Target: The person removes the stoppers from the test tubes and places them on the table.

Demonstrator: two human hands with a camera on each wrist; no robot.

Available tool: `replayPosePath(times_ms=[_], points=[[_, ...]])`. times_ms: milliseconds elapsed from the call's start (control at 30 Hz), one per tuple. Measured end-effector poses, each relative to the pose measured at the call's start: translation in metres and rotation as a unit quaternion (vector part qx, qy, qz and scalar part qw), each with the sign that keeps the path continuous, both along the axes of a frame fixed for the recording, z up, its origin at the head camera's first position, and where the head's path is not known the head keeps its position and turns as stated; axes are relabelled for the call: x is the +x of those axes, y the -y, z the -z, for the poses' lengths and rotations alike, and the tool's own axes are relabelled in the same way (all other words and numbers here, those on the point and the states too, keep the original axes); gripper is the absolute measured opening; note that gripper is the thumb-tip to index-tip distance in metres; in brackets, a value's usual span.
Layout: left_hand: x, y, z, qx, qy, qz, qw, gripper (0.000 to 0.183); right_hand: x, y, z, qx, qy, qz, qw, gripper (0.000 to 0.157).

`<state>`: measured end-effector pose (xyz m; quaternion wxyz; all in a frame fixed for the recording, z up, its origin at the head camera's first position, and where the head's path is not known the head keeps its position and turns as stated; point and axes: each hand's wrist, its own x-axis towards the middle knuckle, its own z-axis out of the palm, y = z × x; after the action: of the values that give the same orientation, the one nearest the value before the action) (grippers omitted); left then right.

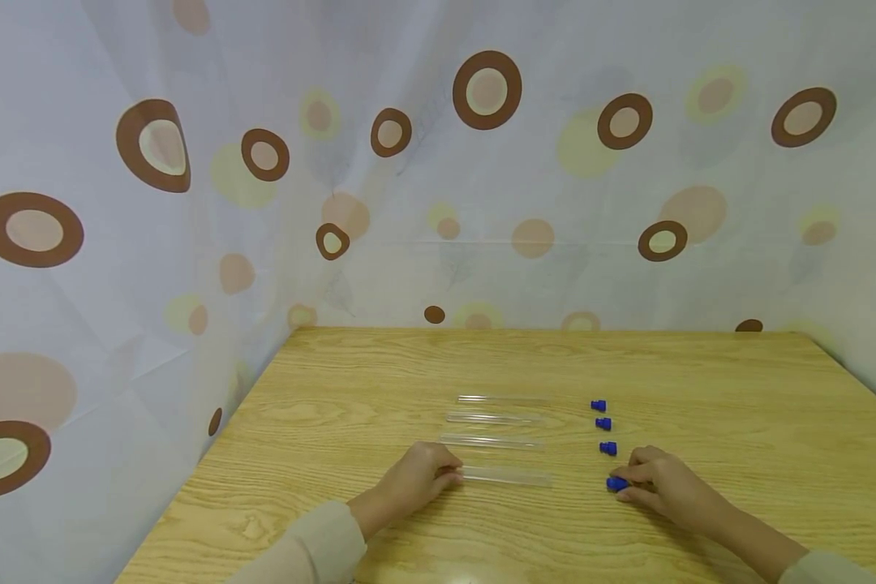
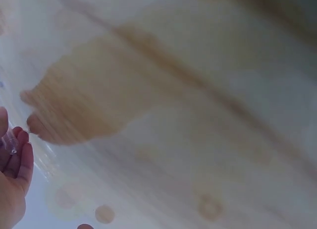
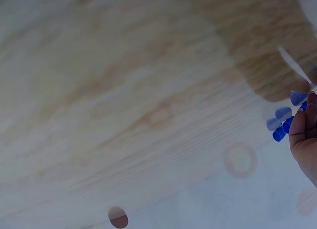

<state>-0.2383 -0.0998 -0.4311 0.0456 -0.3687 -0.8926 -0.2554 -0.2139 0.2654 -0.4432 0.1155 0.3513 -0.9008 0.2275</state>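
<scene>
On the wooden table, my left hand (image 1: 418, 477) pinches the left end of the nearest clear test tube (image 1: 507, 476), which lies sideways. In the left wrist view a clear rounded end (image 2: 13, 150) shows among the fingers. To the right, my right hand (image 1: 667, 485) holds the nearest blue cap (image 1: 616, 483) between thumb and fingers. A gap separates this cap from the tube's right end. Beyond the held tube lie three more clear tubes (image 1: 492, 442), roughly parallel. Three other blue caps (image 1: 608, 448) form a column behind the held one, also visible as blue caps (image 3: 279, 134) in the right wrist view.
The wooden tabletop (image 1: 299, 454) reaches back to a pale curtain (image 1: 409, 186) with brown and beige circles. This curtain also hangs along the left and right sides. The table surface reflects the hands in both wrist views.
</scene>
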Motion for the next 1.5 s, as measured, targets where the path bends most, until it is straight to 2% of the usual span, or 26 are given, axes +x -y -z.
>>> replayPosePath(times_ms=[467, 900, 1500], points=[[-0.0005, 0.0017, 0.0023, -0.045, -0.032, -0.002, 0.9985, 0.021, 0.0, 0.0006, 0.0003, 0.007, 0.026, 0.01, 1.0, 0.03], [-0.0011, 0.0003, 0.0017, -0.06, -0.037, -0.015, 0.9974, 0.02, 0.0013, 0.0, 0.0005, 0.023, 0.032, 0.024, 0.999, 0.035], [-0.0005, -0.0006, 0.0005, -0.083, -0.021, -0.022, 0.9961, 0.021, 0.0042, 0.0019, -0.0041, 0.04, 0.044, 0.03, 0.998, 0.036]])
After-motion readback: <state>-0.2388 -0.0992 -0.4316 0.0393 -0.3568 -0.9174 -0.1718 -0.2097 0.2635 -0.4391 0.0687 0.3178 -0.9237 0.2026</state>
